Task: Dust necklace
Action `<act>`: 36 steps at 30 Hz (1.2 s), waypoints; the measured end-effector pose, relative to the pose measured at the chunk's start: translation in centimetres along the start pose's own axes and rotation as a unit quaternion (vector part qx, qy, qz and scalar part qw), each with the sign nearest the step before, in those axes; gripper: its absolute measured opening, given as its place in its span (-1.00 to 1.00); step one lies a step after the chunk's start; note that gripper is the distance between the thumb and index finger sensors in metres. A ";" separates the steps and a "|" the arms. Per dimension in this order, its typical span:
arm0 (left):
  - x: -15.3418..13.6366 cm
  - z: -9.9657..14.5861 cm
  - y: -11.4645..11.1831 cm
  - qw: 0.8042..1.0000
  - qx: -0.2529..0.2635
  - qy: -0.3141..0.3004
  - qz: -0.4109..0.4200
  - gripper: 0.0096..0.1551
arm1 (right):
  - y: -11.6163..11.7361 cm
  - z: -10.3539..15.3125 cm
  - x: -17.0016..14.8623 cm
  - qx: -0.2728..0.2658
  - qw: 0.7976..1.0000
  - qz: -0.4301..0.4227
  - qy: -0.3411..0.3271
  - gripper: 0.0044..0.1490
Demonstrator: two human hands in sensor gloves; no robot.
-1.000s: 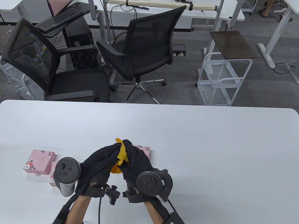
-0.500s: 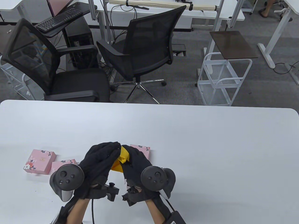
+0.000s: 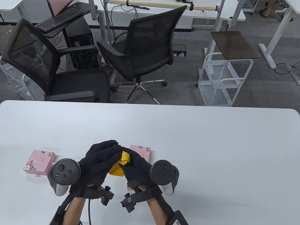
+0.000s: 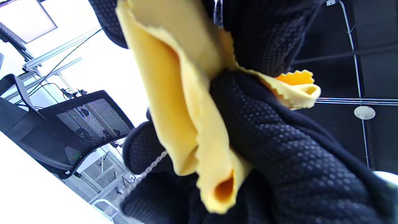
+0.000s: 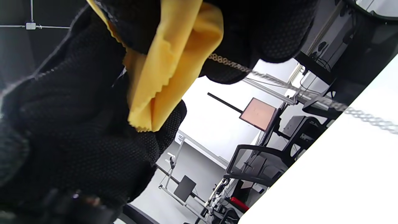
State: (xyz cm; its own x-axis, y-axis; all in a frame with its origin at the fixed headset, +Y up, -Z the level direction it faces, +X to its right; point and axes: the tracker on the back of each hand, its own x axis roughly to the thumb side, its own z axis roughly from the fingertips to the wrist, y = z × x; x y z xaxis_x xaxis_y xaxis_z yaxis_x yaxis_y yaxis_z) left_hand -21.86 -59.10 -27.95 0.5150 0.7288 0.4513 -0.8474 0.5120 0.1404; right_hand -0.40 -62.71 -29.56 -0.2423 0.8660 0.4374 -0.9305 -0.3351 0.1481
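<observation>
Both gloved hands meet above the near part of the table [image 3: 211,140], closed together round a yellow cloth [image 3: 118,167]. My left hand [image 3: 103,155] curls over the cloth from the left. From the right, my right hand [image 3: 137,164] pinches it. In the left wrist view the folded cloth [image 4: 174,102] is squeezed between black fingers, and a thin silver necklace chain [image 4: 149,169] comes out below it. The right wrist view shows the chain [image 5: 279,81] leaving the cloth [image 5: 168,62] and hanging toward the table. The rest of the necklace is hidden.
A pink flowered box [image 3: 39,162] lies left of my hands and another [image 3: 140,151] just behind them. Two black office chairs [image 3: 145,51] and a white wire cart [image 3: 222,79] stand beyond the far table edge.
Both hands have sunk a little toward the near edge and turned, so the trackers sit further apart. The cloth corner that stuck up above the fingers is now lower between them.
</observation>
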 end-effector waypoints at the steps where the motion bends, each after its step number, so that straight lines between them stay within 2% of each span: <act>1: 0.0 0.0 0.0 1.000 0.003 0.000 -0.001 -0.65 | 0.0 0.0 0.0 0.007 1.000 0.003 -0.001 -0.52; 6: -0.1 0.0 0.1 1.000 0.010 -0.002 0.017 -0.64 | 0.0 0.1 0.0 0.001 1.000 0.027 -0.007 -0.52; 14: -0.1 0.0 0.3 0.999 0.014 -0.002 0.033 -0.64 | 0.3 0.0 0.1 0.020 0.999 0.035 -0.014 -0.53; 20: -0.2 0.1 0.5 0.999 0.019 -0.002 0.037 -0.64 | 0.2 0.2 -0.3 -0.009 0.998 0.062 -0.008 -0.55; 25: -0.4 0.2 0.9 0.998 0.031 0.004 0.046 -0.64 | 0.6 -0.1 -0.5 0.045 0.999 0.027 0.005 -0.51; 29: -0.5 0.2 1.2 0.998 0.036 0.004 0.044 -0.64 | 1.0 -0.2 -0.5 0.078 0.996 0.034 0.005 -0.52; 33: -0.5 0.3 1.5 0.998 0.042 0.005 0.053 -0.64 | 0.9 -0.1 -0.5 0.042 0.996 0.073 0.005 -0.53; 36: -0.5 0.3 1.9 0.998 0.048 0.006 0.050 -0.64 | 0.8 0.0 -0.6 0.037 0.996 0.076 0.012 -0.53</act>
State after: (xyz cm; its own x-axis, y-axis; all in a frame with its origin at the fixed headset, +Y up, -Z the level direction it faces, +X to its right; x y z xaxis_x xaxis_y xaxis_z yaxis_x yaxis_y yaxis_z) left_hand -23.77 -58.68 -27.66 0.4277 0.7803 0.4562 -0.9031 0.3904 0.1789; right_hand -1.01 -63.44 -29.71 -0.3862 0.8112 0.4391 -0.8601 -0.4887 0.1463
